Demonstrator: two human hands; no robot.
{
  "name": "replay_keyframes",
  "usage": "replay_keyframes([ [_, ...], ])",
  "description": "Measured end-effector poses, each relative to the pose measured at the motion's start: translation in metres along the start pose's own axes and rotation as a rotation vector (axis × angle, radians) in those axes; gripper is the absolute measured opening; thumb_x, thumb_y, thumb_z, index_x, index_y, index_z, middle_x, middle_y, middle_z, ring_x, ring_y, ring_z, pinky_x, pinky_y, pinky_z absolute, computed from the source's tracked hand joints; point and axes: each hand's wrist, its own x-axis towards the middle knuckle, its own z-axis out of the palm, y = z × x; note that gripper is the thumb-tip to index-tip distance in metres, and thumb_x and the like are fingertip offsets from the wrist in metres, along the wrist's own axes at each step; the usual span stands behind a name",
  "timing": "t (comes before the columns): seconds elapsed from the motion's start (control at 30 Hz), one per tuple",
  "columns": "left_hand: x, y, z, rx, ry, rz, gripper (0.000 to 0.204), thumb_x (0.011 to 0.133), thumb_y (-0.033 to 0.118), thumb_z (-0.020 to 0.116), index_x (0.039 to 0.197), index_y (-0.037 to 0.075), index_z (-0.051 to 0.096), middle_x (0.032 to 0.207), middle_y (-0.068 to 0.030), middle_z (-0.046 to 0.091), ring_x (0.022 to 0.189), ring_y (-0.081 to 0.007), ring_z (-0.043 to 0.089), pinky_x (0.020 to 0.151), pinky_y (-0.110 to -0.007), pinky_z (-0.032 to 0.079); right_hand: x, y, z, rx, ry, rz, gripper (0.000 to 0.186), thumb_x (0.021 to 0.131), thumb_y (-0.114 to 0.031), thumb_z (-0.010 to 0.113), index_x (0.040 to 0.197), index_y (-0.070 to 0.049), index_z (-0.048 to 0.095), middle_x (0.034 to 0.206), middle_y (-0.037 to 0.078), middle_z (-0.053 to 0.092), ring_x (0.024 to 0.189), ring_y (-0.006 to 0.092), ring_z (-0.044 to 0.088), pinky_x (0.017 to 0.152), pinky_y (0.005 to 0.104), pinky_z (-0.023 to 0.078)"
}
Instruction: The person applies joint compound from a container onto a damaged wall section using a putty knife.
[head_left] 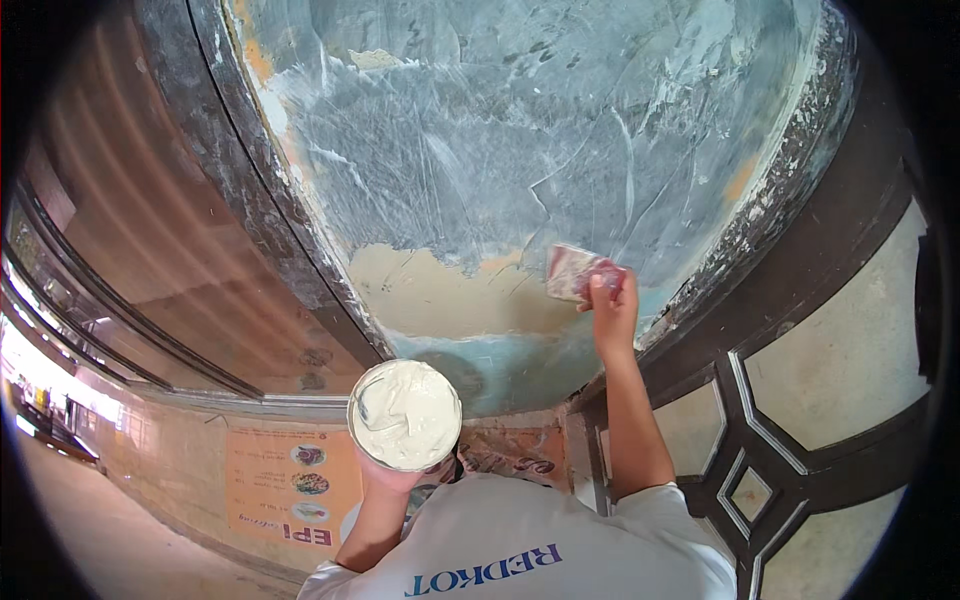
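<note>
Near left: my left hand (392, 480), beneath a round tub (351, 425) of creamy white paste (415, 405); fingers hidden, cannot tell. Farther, centre: beige patch (440, 295) on blue-grey wall (450, 170). Right: flat maroon smeared rectangular spreader (568, 270), pinched by my right hand (610, 295); even, low-angled pressure should serve.

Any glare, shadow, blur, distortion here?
Head view: black vignetting, and the dark brown panelled door bows along the right rim; head view: daylight blows out at far left; head view: soft shadow on the blue-grey plastered wall, up and right of the round tub of cream paste; head view: the flat reddish scraper in the right hand looks slightly blurred.
</note>
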Motion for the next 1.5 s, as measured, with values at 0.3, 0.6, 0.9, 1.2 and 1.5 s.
replay_keyframes([
  [0.3,-0.005,-0.014,0.023,-0.346,-0.05,-0.115,0.071,0.094,0.057,0.036,0.148,0.01,0.039,0.153,-0.0143,0.038,0.139,-0.0368,0.039,0.112,-0.056,0.035,-0.006,0.016,-0.005,-0.456,-0.192,-0.169,0.021,0.094,-0.022,0.064,0.099,-0.002,0.06,0.088,0.011,0.065,0.079,0.0183,0.065,0.068,0.0338,0.052],
  [0.6,-0.009,-0.03,0.02,-0.221,0.012,-0.101,0.078,0.09,0.063,0.041,0.15,0.014,0.036,0.153,-0.014,0.037,0.138,-0.0385,0.04,0.11,-0.059,0.036,-0.011,0.018,-0.008,-0.479,-0.351,-0.184,0.023,0.094,-0.023,0.065,0.106,-0.004,0.06,0.089,0.008,0.066,0.08,0.0132,0.064,0.07,0.0315,0.052],
  [0.9,-0.018,-0.039,0.029,-0.175,0.034,-0.038,0.071,0.094,0.058,0.038,0.149,0.014,0.037,0.152,-0.0142,0.039,0.136,-0.0378,0.043,0.108,-0.058,0.04,-0.007,0.029,-0.017,-0.096,-0.035,-0.123,0.033,0.096,-0.03,0.063,0.102,0.001,0.058,0.085,0.007,0.066,0.072,0.011,0.061,0.062,0.0278,0.051],
  [1.2,-0.019,-0.048,0.031,-0.265,0.009,-0.054,0.068,0.095,0.054,0.038,0.148,0.011,0.039,0.151,-0.0154,0.04,0.137,-0.0385,0.041,0.112,-0.058,0.034,-0.004,0.028,-0.031,-0.115,0.076,-0.046,0.029,0.098,-0.028,0.06,0.106,0.0,0.057,0.097,0.01,0.065,0.082,0.0147,0.066,0.066,0.0305,0.055],
  [1.5,-0.02,-0.053,0.03,-0.08,0.035,-0.003,0.068,0.094,0.053,0.04,0.148,0.011,0.039,0.153,-0.0148,0.037,0.136,-0.0382,0.041,0.113,-0.058,0.033,-0.007,0.03,-0.03,-0.572,-0.325,-0.254,0.024,0.097,-0.025,0.061,0.099,-0.002,0.058,0.095,0.009,0.065,0.079,0.0115,0.063,0.063,0.0279,0.051],
])
